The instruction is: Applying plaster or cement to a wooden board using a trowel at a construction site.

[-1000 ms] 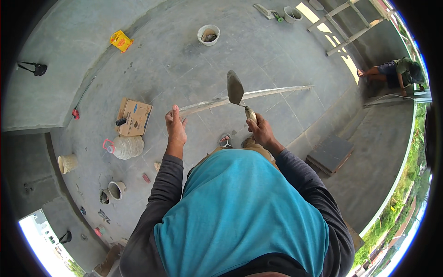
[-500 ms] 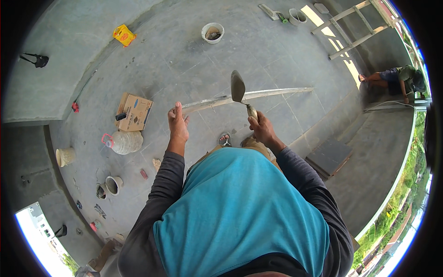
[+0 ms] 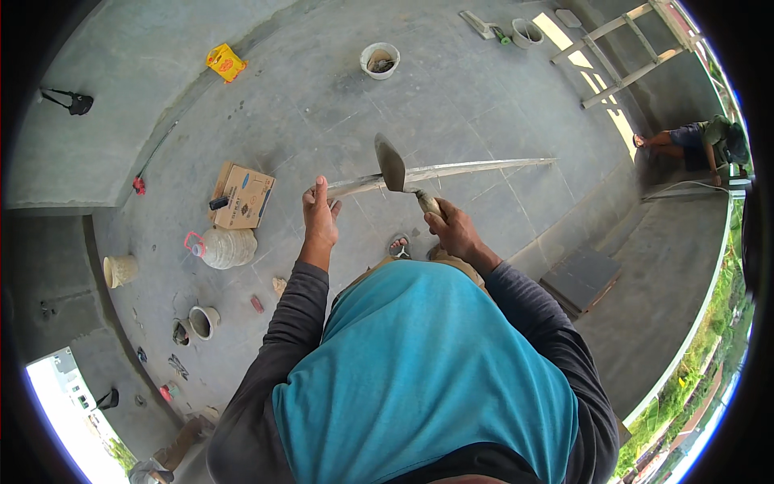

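Gripping a pointed trowel [image 3: 390,164] by its handle, the right hand [image 3: 458,230] sits just right of the frame's centre, its fingers curled closed. The blade tilts up and left, overlapping a long pale bar [image 3: 484,166]; whether the two touch, I cannot tell. That bar stretches from left of centre to the right of the frame, and the left hand [image 3: 321,222] has its left end, thumb raised, the other fingers bent and partly hidden. A cardboard box [image 3: 256,194] and a plastic jug [image 3: 230,248] stand on the grey floor [image 3: 322,145] at centre left. A white bucket [image 3: 379,76] stands at upper centre, a ladder [image 3: 613,27] at upper right, and a seated person [image 3: 713,137] is at the right edge.
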`<state>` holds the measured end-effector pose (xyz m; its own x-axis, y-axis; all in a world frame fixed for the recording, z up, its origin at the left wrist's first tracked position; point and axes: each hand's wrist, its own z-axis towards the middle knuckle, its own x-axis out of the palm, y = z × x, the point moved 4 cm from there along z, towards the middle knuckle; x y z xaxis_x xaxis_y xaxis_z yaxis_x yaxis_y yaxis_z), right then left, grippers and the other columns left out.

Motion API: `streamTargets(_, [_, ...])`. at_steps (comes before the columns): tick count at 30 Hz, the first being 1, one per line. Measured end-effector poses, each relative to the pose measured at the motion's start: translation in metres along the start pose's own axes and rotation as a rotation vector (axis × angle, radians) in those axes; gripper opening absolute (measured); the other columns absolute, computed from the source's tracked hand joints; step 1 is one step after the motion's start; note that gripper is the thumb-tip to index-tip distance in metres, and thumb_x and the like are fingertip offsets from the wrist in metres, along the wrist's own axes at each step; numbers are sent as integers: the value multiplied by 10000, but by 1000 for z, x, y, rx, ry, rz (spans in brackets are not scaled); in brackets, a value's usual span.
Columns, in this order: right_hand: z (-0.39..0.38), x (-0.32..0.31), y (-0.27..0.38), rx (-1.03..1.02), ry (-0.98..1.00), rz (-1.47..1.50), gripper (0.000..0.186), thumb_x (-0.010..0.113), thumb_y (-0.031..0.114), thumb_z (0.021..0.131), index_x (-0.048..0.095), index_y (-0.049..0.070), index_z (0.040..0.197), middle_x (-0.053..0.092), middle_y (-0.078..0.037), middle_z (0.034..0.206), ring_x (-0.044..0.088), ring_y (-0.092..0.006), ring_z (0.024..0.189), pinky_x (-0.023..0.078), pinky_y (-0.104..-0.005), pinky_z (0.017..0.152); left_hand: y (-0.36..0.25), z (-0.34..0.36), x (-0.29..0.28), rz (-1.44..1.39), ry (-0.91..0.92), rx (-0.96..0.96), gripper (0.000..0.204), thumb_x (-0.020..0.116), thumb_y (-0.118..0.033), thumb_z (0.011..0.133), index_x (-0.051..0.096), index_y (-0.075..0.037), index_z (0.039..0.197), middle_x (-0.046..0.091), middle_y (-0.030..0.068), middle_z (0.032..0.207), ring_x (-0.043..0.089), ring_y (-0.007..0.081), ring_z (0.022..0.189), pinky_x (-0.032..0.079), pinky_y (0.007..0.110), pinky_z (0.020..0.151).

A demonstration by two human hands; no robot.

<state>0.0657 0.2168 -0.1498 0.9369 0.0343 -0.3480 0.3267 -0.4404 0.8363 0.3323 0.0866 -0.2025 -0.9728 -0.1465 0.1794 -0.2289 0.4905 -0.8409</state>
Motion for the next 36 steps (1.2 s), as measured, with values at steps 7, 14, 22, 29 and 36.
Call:
streamTargets(7, [-3,2,17,-53,49,14,469,538,285,980,487,9,1356,627,-69,864,587,-134,703,501,-303,614,-4,-2,7,-15,15,14,770,701,-638,807,411,-63,1229,424,91,1249,436,217,1187,382,458,1027])
streamTargets(14, [-4,9,27,-75,10,39,474,569,284,967,503,3,1343,668,-241,1053,668,-322,980,510,-394,854,-14,-3,15,-25,41,56,801,713,-640,797,405,-50,1243,423,97,1254,431,229,1212,356,472,1058])
streamTargets(22, [0,11,29,-47,36,-30,485,578,288,965,490,7,1351,661,-260,1095,661,-362,1031,505,-410,884,-7,1,15,-46,75,22,830,690,-608,836,356,-59,1363,450,108,1312,457,249,1243,372,439,1075])
streamTargets(29, [-3,8,41,-132,-10,-14,487,571,289,967,486,7,1354,665,-258,1087,663,-362,1022,507,-413,879,-12,0,24,-46,84,118,824,737,-611,793,412,-27,1274,459,96,1275,464,212,1212,358,449,1089])
streamTargets(36, [-1,11,46,-116,59,0,498,566,277,964,464,18,1377,672,-253,1062,669,-356,1004,508,-407,874,-3,4,22,-48,62,90,731,721,-585,824,440,-64,1252,502,35,1115,496,131,969,404,361,1021])
